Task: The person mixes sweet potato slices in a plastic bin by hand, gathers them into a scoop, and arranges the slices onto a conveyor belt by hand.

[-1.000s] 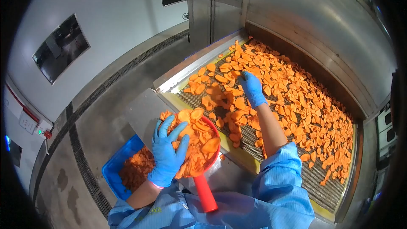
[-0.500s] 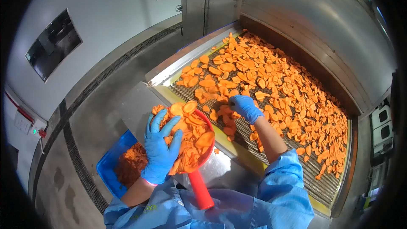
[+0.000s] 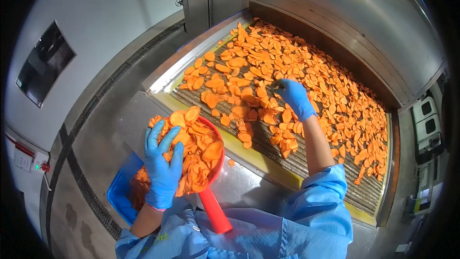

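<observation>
A red long-handled scoop is heaped with thin orange vegetable slices, perhaps carrot or sweet potato. My left hand, in a blue glove, lies spread against the left side of that heap. On the ribbed conveyor belt, many similar slices lie scattered, thicker toward the far right. My right hand, also gloved in blue, is over the belt among the slices with its fingers loosely bent. No slice shows between them, though the fingertips are partly hidden.
A blue bin with orange pieces stands at lower left, partly behind my left hand. A metal ledge and a yellow edge strip run along the belt's near side. Metal side walls rise behind it.
The camera view has shifted, and the scene sits further left. My right hand has moved away over the belt, and slices near it lie differently. My left hand stays on the heap.
</observation>
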Tool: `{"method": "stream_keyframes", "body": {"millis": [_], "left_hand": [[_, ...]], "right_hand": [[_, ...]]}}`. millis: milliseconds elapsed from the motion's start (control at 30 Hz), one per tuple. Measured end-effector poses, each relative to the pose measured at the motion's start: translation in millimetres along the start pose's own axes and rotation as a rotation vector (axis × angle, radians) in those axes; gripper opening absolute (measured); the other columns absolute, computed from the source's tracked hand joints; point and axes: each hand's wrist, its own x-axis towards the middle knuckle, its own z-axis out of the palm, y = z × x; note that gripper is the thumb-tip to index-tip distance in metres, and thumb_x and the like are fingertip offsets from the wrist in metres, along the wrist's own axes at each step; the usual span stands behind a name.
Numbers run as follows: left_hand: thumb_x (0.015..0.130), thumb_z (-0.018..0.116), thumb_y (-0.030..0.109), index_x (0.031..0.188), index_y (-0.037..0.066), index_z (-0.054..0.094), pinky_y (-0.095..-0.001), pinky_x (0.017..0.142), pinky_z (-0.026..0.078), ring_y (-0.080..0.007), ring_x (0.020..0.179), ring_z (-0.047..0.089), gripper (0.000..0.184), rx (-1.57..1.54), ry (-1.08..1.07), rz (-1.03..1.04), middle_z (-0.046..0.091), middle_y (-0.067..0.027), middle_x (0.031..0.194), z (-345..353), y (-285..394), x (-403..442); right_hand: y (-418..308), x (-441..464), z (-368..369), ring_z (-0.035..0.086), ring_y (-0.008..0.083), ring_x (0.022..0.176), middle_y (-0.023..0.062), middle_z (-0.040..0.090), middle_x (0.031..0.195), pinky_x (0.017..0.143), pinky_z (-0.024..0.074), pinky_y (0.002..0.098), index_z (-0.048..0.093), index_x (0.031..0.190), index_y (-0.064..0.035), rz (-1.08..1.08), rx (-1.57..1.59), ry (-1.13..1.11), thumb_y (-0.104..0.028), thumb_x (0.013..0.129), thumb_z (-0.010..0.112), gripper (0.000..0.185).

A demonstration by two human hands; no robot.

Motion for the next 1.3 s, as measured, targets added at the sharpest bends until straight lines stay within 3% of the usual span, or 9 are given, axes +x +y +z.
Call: {"method": "stream_keyframes", "body": {"millis": [100, 200, 400, 567, 633, 733, 833, 1133, 1300], "left_hand": [[0.090, 0.055, 0.002, 0.136, -0.005, 0.034, -0.0352, 0.107, 0.036, -0.0243, 0.125, 0.051, 0.050, -0.036, 0.019, 0.003, 0.052, -0.0204, 0.132, -1.5, 3.8, 2.4], [0.089, 0.055, 0.001, 0.136, -0.005, 0.035, -0.0354, 0.108, 0.034, -0.0236, 0.126, 0.050, 0.051, -0.006, 0.046, -0.006, 0.052, -0.0196, 0.132, -2.7, 9.6, 1.9], [0.087, 0.064, 0.016, 0.115, 0.004, 0.067, -0.0404, 0.109, 0.030, -0.0330, 0.128, 0.038, 0.031, -0.152, 0.095, -0.100, 0.047, -0.0115, 0.135, -0.4, 9.0, 2.0], [0.086, 0.065, 0.015, 0.113, 0.005, 0.068, -0.0410, 0.107, 0.033, -0.0338, 0.126, 0.041, 0.029, -0.236, 0.113, -0.122, 0.048, -0.0128, 0.134, 0.0, 12.2, 3.8], [0.086, 0.065, 0.015, 0.112, 0.005, 0.069, -0.0407, 0.107, 0.034, -0.0336, 0.125, 0.042, 0.029, -0.169, 0.112, -0.097, 0.048, -0.0132, 0.134, -2.4, 10.2, 2.4], [0.091, 0.054, 0.000, 0.136, -0.004, 0.035, -0.0349, 0.109, 0.032, -0.0224, 0.125, 0.050, 0.049, 0.054, 0.048, 0.008, 0.056, -0.0191, 0.129, -2.3, 6.3, 1.3], [0.086, 0.065, 0.015, 0.112, 0.002, 0.068, -0.0393, 0.108, 0.033, -0.0313, 0.124, 0.043, 0.029, -0.160, 0.108, -0.115, 0.049, -0.0122, 0.132, 0.1, 10.9, 2.5], [0.085, 0.065, 0.015, 0.113, 0.006, 0.069, -0.0414, 0.108, 0.032, -0.0334, 0.125, 0.041, 0.029, -0.170, 0.100, -0.144, 0.048, -0.0120, 0.133, -1.8, 10.4, 2.4], [0.086, 0.065, 0.016, 0.114, 0.008, 0.068, -0.0433, 0.106, 0.034, -0.0354, 0.124, 0.042, 0.030, -0.127, 0.115, -0.094, 0.048, -0.0123, 0.132, -3.8, 12.2, 3.5]], "right_hand": [[8.3, -45.6, 11.4, 0.065, 0.0276, 0.101, 0.0098, 0.068, 0.111, 0.086, 0.0513, 0.0373, 0.063, 0.122, -0.0203, -0.049, -0.027, -0.234, -0.034, 0.078, 0.075, 0.048], [17.7, -74.6, 64.2, 0.064, 0.0340, 0.085, 0.0123, 0.065, 0.092, 0.073, 0.0523, 0.0414, 0.065, 0.095, -0.0130, -0.075, 0.074, -0.125, -0.029, 0.077, 0.072, 0.025], [-5.6, -76.9, 55.8, 0.064, 0.0356, 0.077, 0.0173, 0.064, 0.085, 0.068, 0.0519, 0.0433, 0.060, 0.095, -0.0098, 0.023, 0.173, 0.070, -0.018, 0.078, 0.069, 0.021], [45.3, -20.4, 51.0, 0.055, 0.0089, 0.073, 0.0019, 0.061, 0.084, 0.059, 0.0468, 0.0270, 0.056, 0.101, -0.0033, 0.125, 0.953, 0.241, -0.009, 0.086, 0.067, 0.019], [42.1, -5.9, 33.0, 0.054, 0.0103, 0.070, 0.0004, 0.060, 0.082, 0.063, 0.0474, 0.0246, 0.058, 0.109, -0.0026, 0.239, 0.934, 0.212, -0.010, 0.089, 0.066, 0.023], [48.9, 14.7, 27.8, 0.054, 0.0113, 0.062, 0.0027, 0.060, 0.072, 0.056, 0.0448, 0.0279, 0.062, 0.097, -0.0017, 0.328, 0.895, 0.215, -0.016, 0.087, 0.071, 0.019], [61.0, 32.9, 34.6, 0.054, 0.0124, 0.059, 0.0050, 0.060, 0.069, 0.053, 0.0427, 0.0299, 0.061, 0.090, -0.0016, 0.401, 0.741, 0.329, -0.027, 0.088, 0.070, 0.027], [66.9, 19.8, 31.6, 0.056, 0.0156, 0.059, 0.0069, 0.063, 0.075, 0.052, 0.0442, 0.0308, 0.057, 0.095, -0.0009, 0.177, 0.618, 0.406, -0.028, 0.097, 0.057, 0.027], [81.4, 34.7, 42.9, 0.062, 0.0167, 0.066, 0.0069, 0.063, 0.080, 0.054, 0.0478, 0.0290, 0.056, 0.096, -0.0019, 0.382, 0.978, 0.375, -0.017, 0.091, 0.064, 0.018]]}}
